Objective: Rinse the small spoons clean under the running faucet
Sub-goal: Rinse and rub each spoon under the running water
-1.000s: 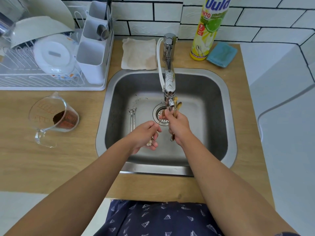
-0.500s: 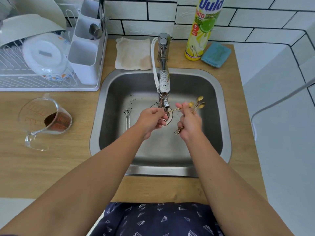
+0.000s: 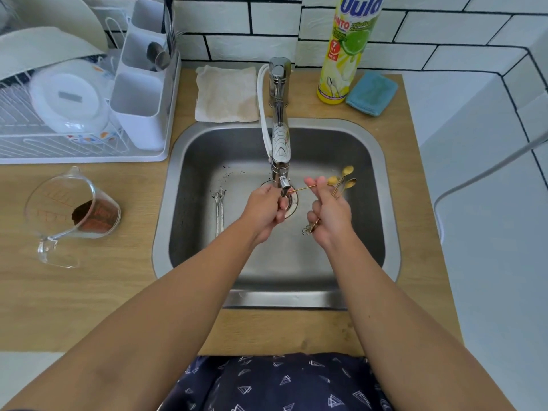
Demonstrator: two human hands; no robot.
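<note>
- Pinching a bundle of small gold spoons [image 3: 344, 180], the right hand [image 3: 330, 213] has swung them right of the faucet [image 3: 280, 143], out of the stream.
- Left hand [image 3: 267, 210] is closed on one spoon's handle [image 3: 299, 189] under the spout, so I'd guess it's rinsing singly now.
- Plenty of open sink [image 3: 382, 203] basin right of the faucet; steel utensils [image 3: 219, 209] lie left.

Inside the sink [image 3: 382, 203], the faucet [image 3: 280, 137] reaches from the rear rim out over the middle, splitting the basin overhead. The left hand [image 3: 267, 210] sits right under its spout, and the right hand [image 3: 330, 216] with its gold spoons [image 3: 344, 179] fills the space just right of it. Silver utensils [image 3: 219, 209] lie on the basin floor at left. The front of the basin is open. On the surface, a measuring cup [image 3: 68, 212] lies near the left edge; the front edge is bare.
</note>
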